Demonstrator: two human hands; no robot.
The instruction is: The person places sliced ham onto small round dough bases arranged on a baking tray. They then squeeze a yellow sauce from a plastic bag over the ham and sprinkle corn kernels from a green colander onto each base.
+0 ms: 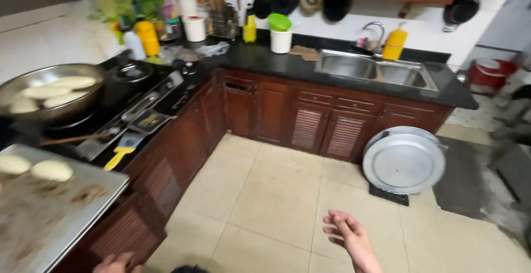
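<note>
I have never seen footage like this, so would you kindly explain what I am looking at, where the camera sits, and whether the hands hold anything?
There is no machine here: a person wears one camera on the head, which looks down into a kitchen. The right hand hangs open over the tiled floor, holding nothing. Only the fingertips of the left hand show at the bottom edge, near the metal tray, so I cannot tell its grip. The tray carries two pale dough pieces. Behind it a wok on the stove holds more dough pieces. A yellow-handled scraper lies on the black counter. Farther off are a steel double sink and a round metal lid leaning against the cabinets.
</note>
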